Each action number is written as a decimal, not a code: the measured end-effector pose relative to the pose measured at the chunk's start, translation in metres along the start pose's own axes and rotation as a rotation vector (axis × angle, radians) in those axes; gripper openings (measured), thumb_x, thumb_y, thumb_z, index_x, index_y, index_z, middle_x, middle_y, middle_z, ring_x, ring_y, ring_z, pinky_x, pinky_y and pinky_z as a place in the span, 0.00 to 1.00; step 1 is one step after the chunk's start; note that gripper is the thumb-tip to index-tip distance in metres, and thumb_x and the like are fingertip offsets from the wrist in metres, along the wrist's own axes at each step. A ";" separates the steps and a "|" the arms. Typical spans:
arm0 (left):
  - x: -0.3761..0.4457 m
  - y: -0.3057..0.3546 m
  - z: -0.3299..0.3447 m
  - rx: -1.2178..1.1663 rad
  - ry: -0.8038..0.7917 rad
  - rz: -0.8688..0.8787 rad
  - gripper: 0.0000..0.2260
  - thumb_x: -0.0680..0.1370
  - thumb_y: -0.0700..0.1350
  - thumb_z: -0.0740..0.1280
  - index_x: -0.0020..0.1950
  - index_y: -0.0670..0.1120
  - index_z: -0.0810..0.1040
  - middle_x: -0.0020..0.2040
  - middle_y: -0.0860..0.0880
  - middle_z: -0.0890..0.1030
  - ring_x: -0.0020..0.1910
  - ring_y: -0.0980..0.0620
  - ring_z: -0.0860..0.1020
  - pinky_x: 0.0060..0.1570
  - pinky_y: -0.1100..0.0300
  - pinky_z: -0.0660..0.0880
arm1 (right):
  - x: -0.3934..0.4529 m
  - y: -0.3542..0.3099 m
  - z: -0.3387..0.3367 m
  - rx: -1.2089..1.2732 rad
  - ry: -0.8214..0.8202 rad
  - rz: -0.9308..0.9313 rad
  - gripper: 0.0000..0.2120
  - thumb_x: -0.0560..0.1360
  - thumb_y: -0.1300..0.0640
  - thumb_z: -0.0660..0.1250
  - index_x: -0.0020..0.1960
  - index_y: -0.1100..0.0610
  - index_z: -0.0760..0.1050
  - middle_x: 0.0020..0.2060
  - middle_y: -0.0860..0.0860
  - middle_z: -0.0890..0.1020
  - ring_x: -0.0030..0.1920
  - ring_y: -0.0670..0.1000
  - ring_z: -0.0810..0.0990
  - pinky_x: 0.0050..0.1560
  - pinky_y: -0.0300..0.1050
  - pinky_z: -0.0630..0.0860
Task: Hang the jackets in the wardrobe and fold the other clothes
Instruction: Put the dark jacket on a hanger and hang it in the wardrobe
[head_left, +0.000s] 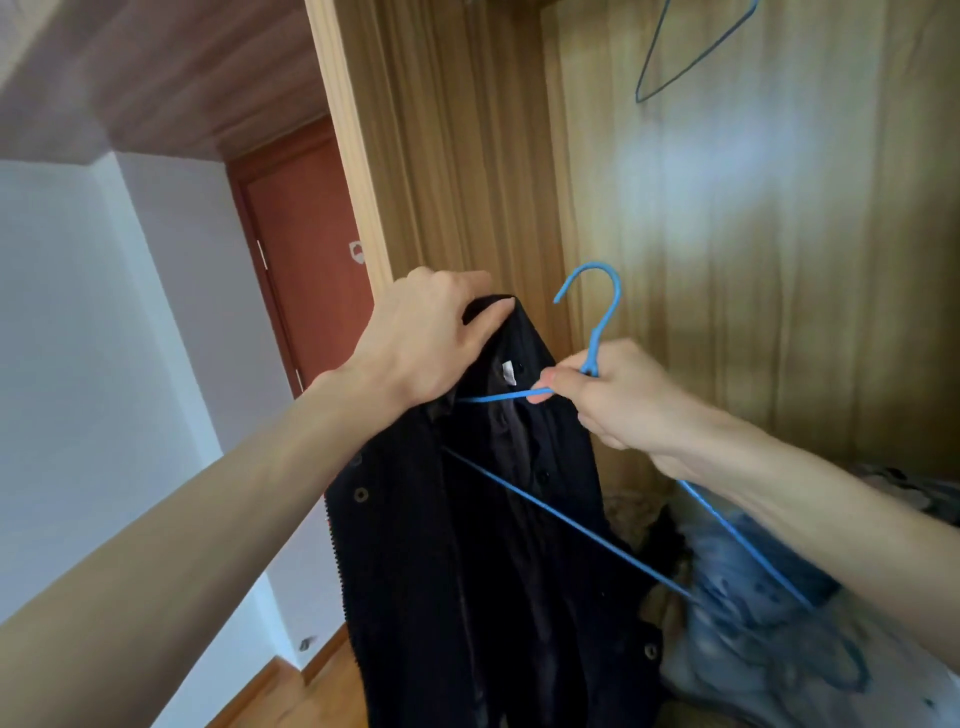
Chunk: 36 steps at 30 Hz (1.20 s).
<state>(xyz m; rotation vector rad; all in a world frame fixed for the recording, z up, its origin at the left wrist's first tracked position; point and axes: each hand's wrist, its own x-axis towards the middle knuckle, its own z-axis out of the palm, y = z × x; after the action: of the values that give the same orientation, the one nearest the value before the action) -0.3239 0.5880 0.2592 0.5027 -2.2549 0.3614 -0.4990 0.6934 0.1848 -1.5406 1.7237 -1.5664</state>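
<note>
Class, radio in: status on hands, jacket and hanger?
Left hand grips black jacket collar. Right hand pinches blue wire hanger, one arm inside jacket. Not yet hung; dark hanger hangs above.

Nothing can be read: the white tag (508, 373) inside the black jacket (483, 519) is blurred.

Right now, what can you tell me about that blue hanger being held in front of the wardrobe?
The blue hanger is a thin one, seemingly coated wire, with an open hook on top pointing up and left. The right hand pinches it just below the hook. One arm runs left into the collar of the black jacket, which the left hand grips at the top. The bottom bar crosses the jacket's open front diagonally; the other arm slopes down behind the right wrist. The hanger is tilted and not yet hung.
</note>
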 end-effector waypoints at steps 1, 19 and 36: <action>-0.003 0.002 -0.003 0.008 -0.011 -0.012 0.16 0.85 0.56 0.63 0.44 0.48 0.79 0.34 0.51 0.79 0.36 0.46 0.77 0.37 0.50 0.75 | 0.001 0.001 0.008 0.019 0.027 -0.003 0.15 0.84 0.53 0.65 0.42 0.52 0.86 0.21 0.45 0.60 0.22 0.47 0.57 0.26 0.40 0.58; -0.072 0.008 -0.002 -0.092 -0.156 -0.031 0.14 0.84 0.52 0.65 0.42 0.52 0.65 0.30 0.53 0.71 0.30 0.50 0.71 0.31 0.56 0.66 | -0.002 0.006 0.036 0.143 0.246 -0.292 0.10 0.82 0.53 0.67 0.48 0.50 0.87 0.34 0.43 0.86 0.39 0.40 0.84 0.41 0.37 0.78; -0.075 -0.036 0.014 0.004 -0.152 -0.018 0.18 0.85 0.63 0.54 0.38 0.57 0.63 0.28 0.55 0.68 0.31 0.55 0.71 0.31 0.56 0.64 | 0.015 0.025 0.024 0.117 0.083 -0.388 0.07 0.80 0.47 0.67 0.53 0.45 0.84 0.26 0.39 0.75 0.27 0.41 0.72 0.31 0.33 0.67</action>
<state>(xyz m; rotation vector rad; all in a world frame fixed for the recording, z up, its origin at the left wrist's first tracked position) -0.2693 0.5686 0.1973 0.5694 -2.3952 0.3281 -0.4968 0.6643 0.1609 -1.8535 1.3995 -1.9007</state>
